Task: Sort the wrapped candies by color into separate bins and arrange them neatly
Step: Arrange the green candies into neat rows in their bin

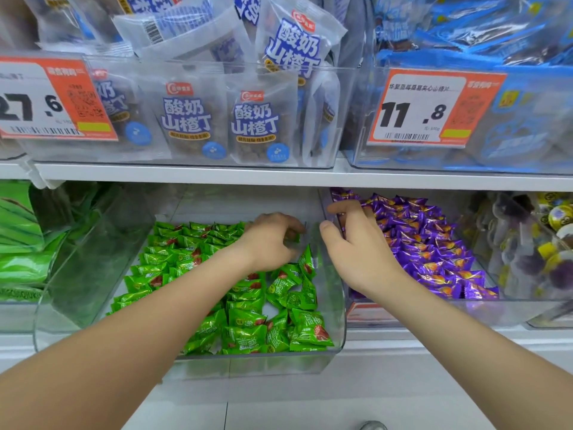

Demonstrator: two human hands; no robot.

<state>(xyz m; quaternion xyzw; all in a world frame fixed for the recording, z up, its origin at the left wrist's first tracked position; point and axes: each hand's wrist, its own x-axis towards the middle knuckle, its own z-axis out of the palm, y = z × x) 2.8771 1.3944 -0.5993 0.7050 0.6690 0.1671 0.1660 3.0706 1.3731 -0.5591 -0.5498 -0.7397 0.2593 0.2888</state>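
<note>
A clear bin (338,324) in the middle of the lower shelf holds several green wrapped candies (248,311). To its right a second clear bin (434,315) holds several purple wrapped candies (434,252) in rows. My left hand (269,240) reaches into the back right of the green bin, fingers curled down among the green candies; what it holds is hidden. My right hand (356,246) is over the left edge of the purple bin, thumb by the wall between the two bins, fingers on the purple candies.
Green packets (21,237) fill a bin at the left. A bin at the far right holds yellow and purple sweets (555,243). The white shelf edge (279,175) hangs just above my hands, with bins of blue-lettered snack bags (254,125) and price tags (415,110).
</note>
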